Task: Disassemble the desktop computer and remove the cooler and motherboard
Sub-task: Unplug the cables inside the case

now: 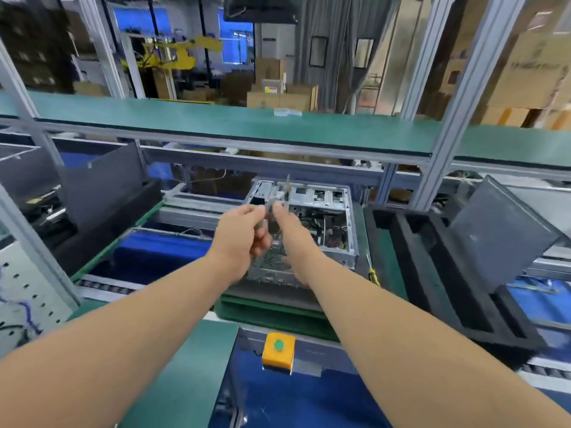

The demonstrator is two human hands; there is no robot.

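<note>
An open silver desktop computer case (321, 217) lies on its side on a green pallet in the middle of the line, with wiring and drive bays showing inside. Both my hands are raised above it. My left hand (244, 233) and my right hand (287, 223) together hold a small grey metal piece (282, 193) that sticks up between the fingertips; it is blurred, so its kind is unclear. The cooler and motherboard are hidden behind my hands.
A yellow-handled screwdriver (372, 273) lies right of the case. Black foam trays (463, 291) with a dark side panel (500, 233) stand at right, another dark panel (105, 186) at left. A yellow box with a green button (278, 350) sits near me. A green shelf (278, 128) spans overhead.
</note>
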